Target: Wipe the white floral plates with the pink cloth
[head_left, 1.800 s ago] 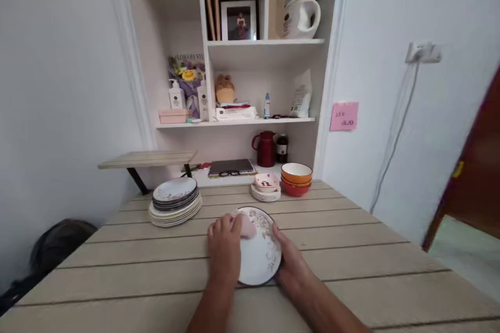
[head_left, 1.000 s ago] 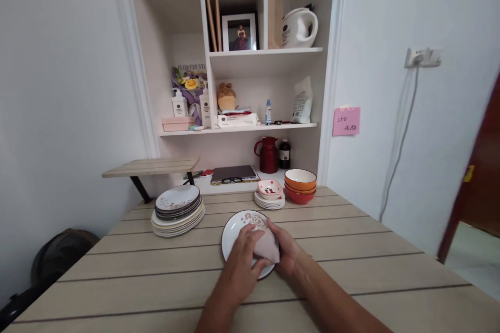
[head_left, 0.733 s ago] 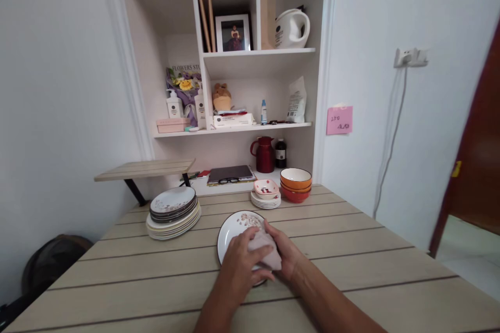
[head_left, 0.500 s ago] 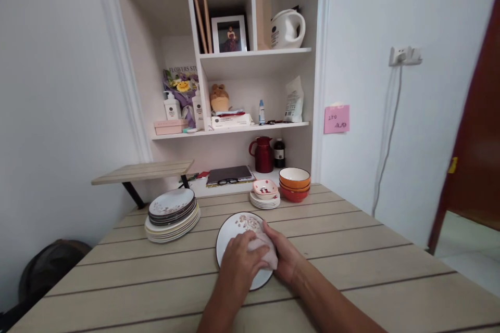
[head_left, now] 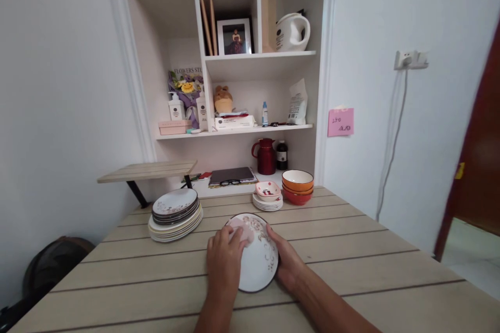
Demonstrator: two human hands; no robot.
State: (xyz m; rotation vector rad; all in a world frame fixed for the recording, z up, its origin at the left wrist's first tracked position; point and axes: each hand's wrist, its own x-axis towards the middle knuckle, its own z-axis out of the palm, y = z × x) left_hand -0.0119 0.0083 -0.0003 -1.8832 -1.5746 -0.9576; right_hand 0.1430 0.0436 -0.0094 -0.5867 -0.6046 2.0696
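A white plate (head_left: pixel 258 265) with a dark rim and a brown flower pattern is in front of me at the middle of the table. My right hand (head_left: pixel 288 260) grips its right edge, thumb on the rim and fingers underneath. On the plate's upper left lies a pale pink cloth (head_left: pixel 241 230), pressed to the surface by my left hand (head_left: pixel 225 255), whose fingers are bent over it. The palm side of my left hand is hidden.
To the left stands a stack of plates (head_left: pixel 175 216). Farther back are small white dishes (head_left: pixel 267 203) topped by a pink-patterned bowl (head_left: pixel 268 191), and stacked orange and red bowls (head_left: pixel 297 187). A red jug (head_left: pixel 266 157) and a laptop (head_left: pixel 232 175) sit behind the table (head_left: pixel 156 270).
My left hand has moved the cloth from the plate's right side to its upper left. My right hand still holds the right edge. The view has shifted slightly.
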